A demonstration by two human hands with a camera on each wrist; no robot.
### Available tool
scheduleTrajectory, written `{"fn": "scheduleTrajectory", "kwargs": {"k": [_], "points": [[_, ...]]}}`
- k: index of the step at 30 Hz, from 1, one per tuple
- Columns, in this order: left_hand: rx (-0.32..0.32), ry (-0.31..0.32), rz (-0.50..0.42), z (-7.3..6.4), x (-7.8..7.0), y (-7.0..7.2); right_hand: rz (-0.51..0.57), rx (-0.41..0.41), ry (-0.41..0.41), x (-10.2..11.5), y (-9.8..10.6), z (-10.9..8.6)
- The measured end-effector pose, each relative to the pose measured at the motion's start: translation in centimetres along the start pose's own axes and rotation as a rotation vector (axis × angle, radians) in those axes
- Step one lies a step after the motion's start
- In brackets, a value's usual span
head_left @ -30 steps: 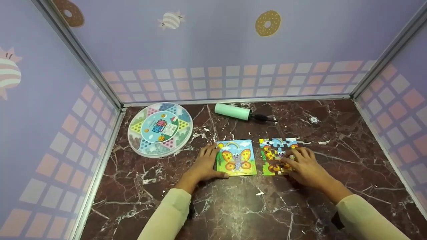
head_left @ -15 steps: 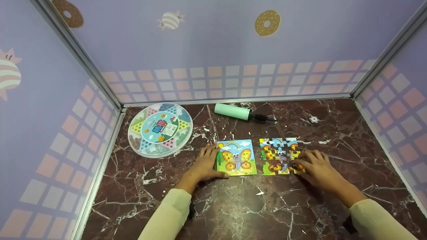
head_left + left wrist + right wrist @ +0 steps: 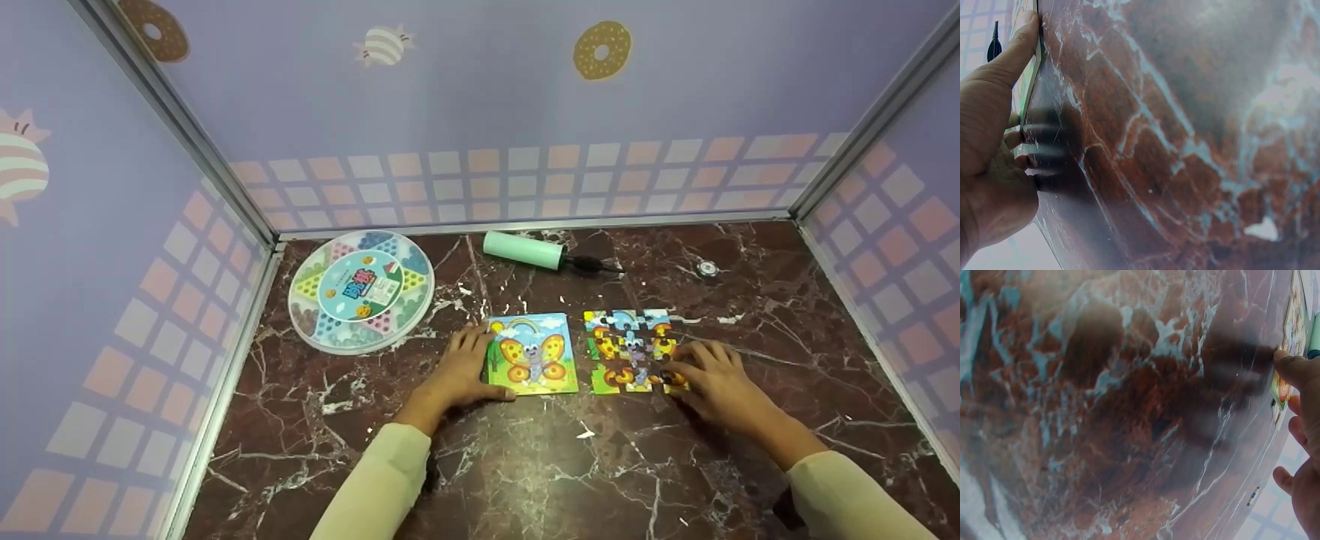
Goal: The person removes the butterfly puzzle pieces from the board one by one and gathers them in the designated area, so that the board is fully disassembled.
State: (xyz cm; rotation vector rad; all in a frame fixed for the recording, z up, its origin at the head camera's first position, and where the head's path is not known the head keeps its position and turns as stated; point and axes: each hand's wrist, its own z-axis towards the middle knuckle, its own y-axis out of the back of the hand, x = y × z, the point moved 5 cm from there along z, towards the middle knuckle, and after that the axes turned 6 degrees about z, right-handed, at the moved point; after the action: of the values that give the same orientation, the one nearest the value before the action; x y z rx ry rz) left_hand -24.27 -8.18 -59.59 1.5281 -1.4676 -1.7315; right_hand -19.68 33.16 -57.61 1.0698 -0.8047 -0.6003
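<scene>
In the head view, a butterfly picture board (image 3: 533, 358) lies flat on the dark marble tabletop. My left hand (image 3: 456, 375) rests against its left side, thumb on the near-left corner and fingertips along the left edge. To the right of the board is a jigsaw puzzle (image 3: 631, 346) with a matching butterfly, its pieces laid in loose rows. At its near-right corner my right hand (image 3: 716, 382) pinches a puzzle piece (image 3: 677, 379), which sits slightly apart from its neighbours. In the right wrist view the thumb (image 3: 1292, 367) presses on that piece's edge.
A round Chinese checkers set (image 3: 361, 291) with a clear lid lies at the back left. Behind the board is a mint-green hand pump (image 3: 523, 250) with a black nozzle. A small round silvery object (image 3: 706, 268) lies at the back right. Purple panels enclose the tabletop.
My right hand has shifted right from over the puzzle to its near-right piece, uncovering the middle and right pieces. That piece has slid slightly right. My left hand and the board stay put.
</scene>
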Motion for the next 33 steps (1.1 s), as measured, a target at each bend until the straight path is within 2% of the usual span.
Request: {"fn": "scheduleTrajectory", "kwargs": {"k": [7, 14, 25, 33], "points": [[0.010, 0.011, -0.023, -0.01, -0.08, 0.06, 0.013, 0.004, -0.004, 0.20, 0.00, 0.20], [0.002, 0.007, -0.006, 0.22, -0.06, -0.02, 0.025, 0.016, -0.026, 0.10, 0.11, 0.41], [0.008, 0.003, 0.013, 0.12, 0.08, -0.21, 0.042, 0.024, -0.015, -0.01, -0.29, 0.33], [0.005, 0.008, -0.027, -0.11, 0.03, -0.04, 0.025, 0.044, -0.026, -0.16, -0.49, 0.45]]}}
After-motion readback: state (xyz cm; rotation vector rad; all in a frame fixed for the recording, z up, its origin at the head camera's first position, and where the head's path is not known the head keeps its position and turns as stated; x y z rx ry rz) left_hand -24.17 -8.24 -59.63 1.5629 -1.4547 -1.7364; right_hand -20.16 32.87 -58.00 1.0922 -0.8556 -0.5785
